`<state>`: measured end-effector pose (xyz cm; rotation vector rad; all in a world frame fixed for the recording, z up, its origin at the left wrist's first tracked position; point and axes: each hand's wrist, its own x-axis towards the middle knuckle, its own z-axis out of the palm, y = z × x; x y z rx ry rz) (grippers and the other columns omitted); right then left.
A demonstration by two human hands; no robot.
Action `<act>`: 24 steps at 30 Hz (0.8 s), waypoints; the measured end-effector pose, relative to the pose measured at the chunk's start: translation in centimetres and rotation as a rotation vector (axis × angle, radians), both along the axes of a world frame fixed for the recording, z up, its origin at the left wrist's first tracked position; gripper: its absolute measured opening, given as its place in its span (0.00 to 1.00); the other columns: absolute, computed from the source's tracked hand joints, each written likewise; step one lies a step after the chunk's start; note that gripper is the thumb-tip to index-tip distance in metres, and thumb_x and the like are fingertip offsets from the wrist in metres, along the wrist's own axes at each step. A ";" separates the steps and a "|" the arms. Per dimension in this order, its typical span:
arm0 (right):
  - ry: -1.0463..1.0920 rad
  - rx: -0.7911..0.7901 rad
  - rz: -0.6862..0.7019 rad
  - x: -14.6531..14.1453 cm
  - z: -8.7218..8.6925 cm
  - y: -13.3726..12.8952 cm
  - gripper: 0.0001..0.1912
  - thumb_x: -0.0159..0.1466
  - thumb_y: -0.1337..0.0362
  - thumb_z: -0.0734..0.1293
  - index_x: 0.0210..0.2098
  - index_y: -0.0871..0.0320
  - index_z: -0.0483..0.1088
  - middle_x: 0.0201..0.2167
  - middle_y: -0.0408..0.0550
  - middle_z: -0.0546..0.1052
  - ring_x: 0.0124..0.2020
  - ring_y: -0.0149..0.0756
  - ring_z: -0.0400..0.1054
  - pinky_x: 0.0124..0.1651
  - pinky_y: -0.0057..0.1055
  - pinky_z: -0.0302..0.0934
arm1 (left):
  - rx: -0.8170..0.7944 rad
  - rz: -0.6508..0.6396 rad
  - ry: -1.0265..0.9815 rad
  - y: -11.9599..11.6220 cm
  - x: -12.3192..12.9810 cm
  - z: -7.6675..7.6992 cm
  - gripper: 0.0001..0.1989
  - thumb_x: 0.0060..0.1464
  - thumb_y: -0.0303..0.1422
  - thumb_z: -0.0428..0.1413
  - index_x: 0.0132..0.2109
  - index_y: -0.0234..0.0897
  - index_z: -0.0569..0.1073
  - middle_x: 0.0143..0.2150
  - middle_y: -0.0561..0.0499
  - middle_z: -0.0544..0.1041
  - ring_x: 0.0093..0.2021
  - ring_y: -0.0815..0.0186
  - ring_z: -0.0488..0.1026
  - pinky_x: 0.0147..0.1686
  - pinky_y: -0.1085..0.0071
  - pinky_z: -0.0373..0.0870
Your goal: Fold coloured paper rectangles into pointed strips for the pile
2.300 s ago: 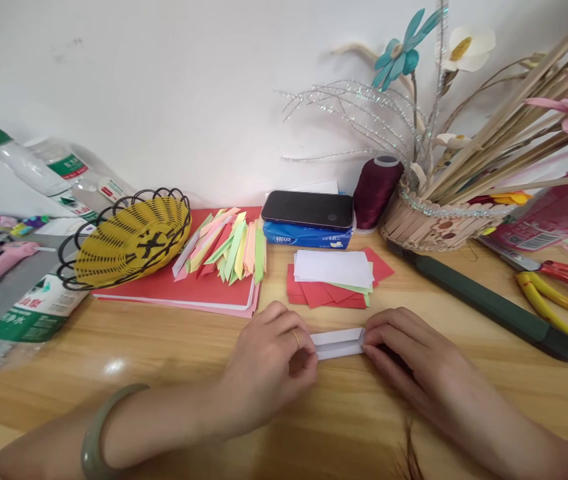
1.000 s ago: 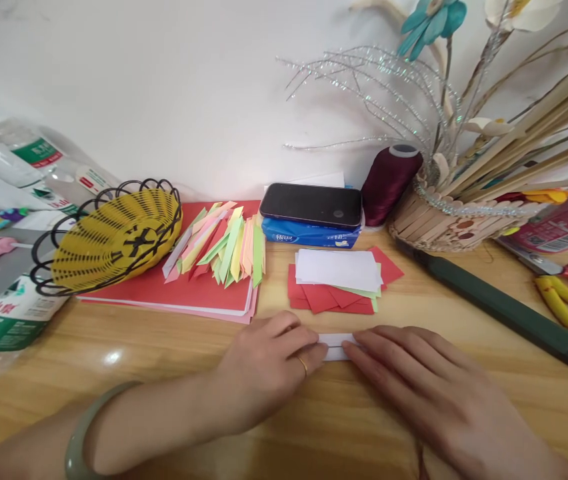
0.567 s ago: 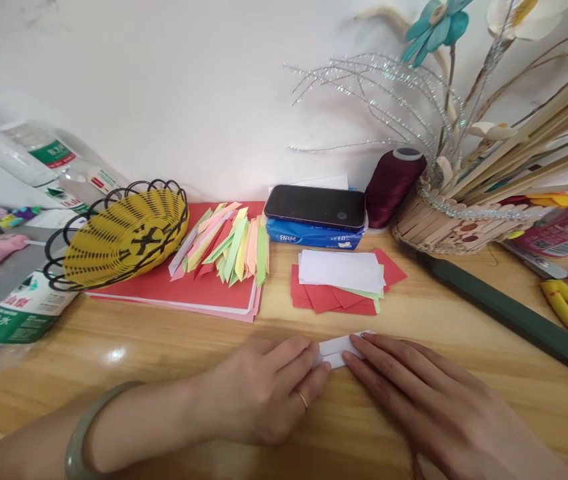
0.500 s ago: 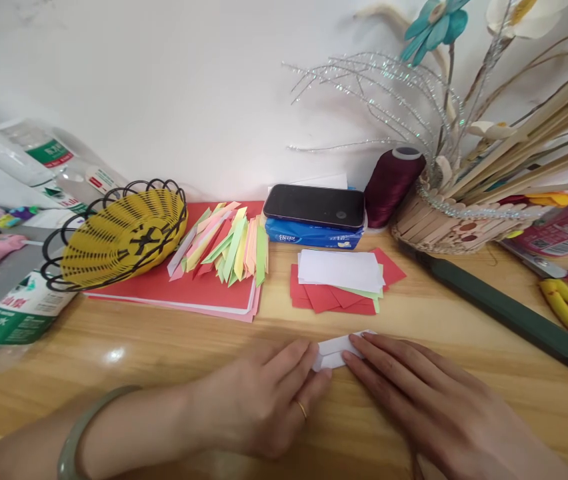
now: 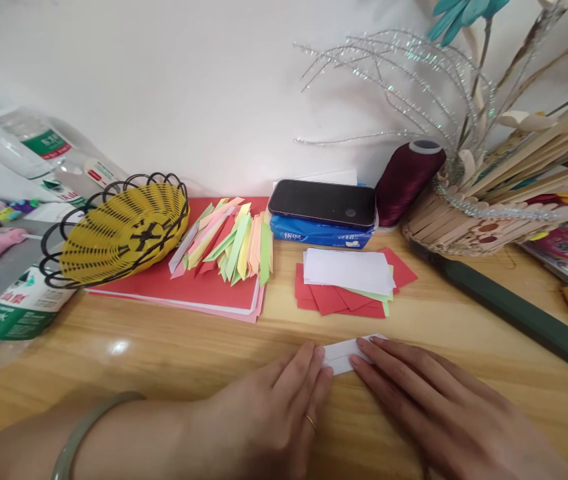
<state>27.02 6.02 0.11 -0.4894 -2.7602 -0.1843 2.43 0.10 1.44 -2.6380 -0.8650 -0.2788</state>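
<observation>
A small folded strip of white paper [image 5: 340,356] lies at a slant on the wooden table, with a crease along its length. My left hand [image 5: 274,413], with a ring on one finger and a bangle at the wrist, has its fingers closed on the strip's left end. At the other end, my right hand [image 5: 429,400] grips the paper, its long fingers pressed over the top and covering part of it. Just beyond the hands sits a pile of cut paper: white sheets [image 5: 348,269] on top of red pieces [image 5: 334,301], with a green edge showing.
Folded coloured strips [image 5: 239,243] lie on red sheets [image 5: 164,293] beside a yellow basket [image 5: 124,233]. A phone [image 5: 321,202] rests on a blue tissue pack [image 5: 314,230]. A thread cone [image 5: 409,183], flower basket [image 5: 484,220] and dark green tool [image 5: 514,307] stand right; plastic bottles [image 5: 19,307] left.
The view has shifted slightly, so most things sit a little further right. Both hands remain on the white strip; my left fingers look drawn closer together at its end.
</observation>
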 end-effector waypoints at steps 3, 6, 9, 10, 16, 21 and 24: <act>-0.030 -0.015 -0.032 0.2 -0.6 -0.2 0.25 0.62 0.73 0.53 0.58 0.61 0.61 0.56 0.49 0.68 0.57 0.42 0.58 0.48 0.38 0.65 | 0.015 0.000 0.040 0.0 0.0 0.1 0.17 0.56 0.25 0.46 0.49 0.22 0.72 0.46 0.39 0.77 0.47 0.53 0.74 0.45 0.63 0.70; -0.031 -0.032 -0.046 0.4 -0.9 -0.3 0.26 0.62 0.73 0.53 0.60 0.60 0.59 0.57 0.49 0.67 0.57 0.43 0.58 0.49 0.39 0.64 | -0.005 -0.005 0.054 0.1 -0.1 0.2 0.18 0.58 0.26 0.44 0.53 0.23 0.69 0.47 0.40 0.76 0.49 0.54 0.73 0.47 0.63 0.70; -0.034 -0.038 -0.047 0.5 -0.8 -0.3 0.26 0.62 0.72 0.53 0.60 0.60 0.59 0.55 0.49 0.69 0.55 0.44 0.59 0.47 0.39 0.65 | -0.042 -0.012 0.065 0.2 -0.3 0.4 0.18 0.58 0.26 0.44 0.53 0.23 0.68 0.49 0.39 0.75 0.50 0.54 0.72 0.47 0.63 0.69; -0.037 -0.037 -0.049 0.5 -0.7 -0.3 0.26 0.62 0.72 0.53 0.60 0.60 0.59 0.55 0.49 0.69 0.55 0.44 0.60 0.47 0.39 0.65 | -0.056 -0.017 0.075 0.2 -0.4 0.5 0.18 0.58 0.26 0.45 0.53 0.23 0.69 0.49 0.39 0.75 0.50 0.54 0.72 0.47 0.63 0.70; -0.031 0.004 -0.028 0.5 -0.5 -0.1 0.25 0.61 0.72 0.53 0.57 0.60 0.62 0.52 0.48 0.71 0.52 0.43 0.62 0.43 0.37 0.66 | -0.166 -0.038 0.094 1.1 -1.2 1.5 0.18 0.61 0.25 0.42 0.55 0.24 0.67 0.51 0.42 0.74 0.52 0.58 0.71 0.50 0.67 0.68; 0.005 -0.015 -0.031 0.6 -0.8 0.0 0.26 0.61 0.73 0.53 0.58 0.61 0.61 0.53 0.48 0.71 0.53 0.43 0.61 0.48 0.38 0.62 | -0.328 -0.102 0.097 2.9 -2.6 2.5 0.17 0.65 0.26 0.41 0.54 0.29 0.68 0.54 0.48 0.72 0.56 0.64 0.66 0.57 0.71 0.61; 0.013 -0.017 -0.033 0.6 -0.8 0.0 0.26 0.61 0.73 0.53 0.58 0.60 0.61 0.53 0.47 0.71 0.53 0.43 0.61 0.49 0.37 0.61 | -0.373 -0.123 0.050 3.6 -2.9 2.8 0.18 0.66 0.26 0.38 0.52 0.33 0.71 0.55 0.53 0.72 0.57 0.66 0.65 0.58 0.71 0.59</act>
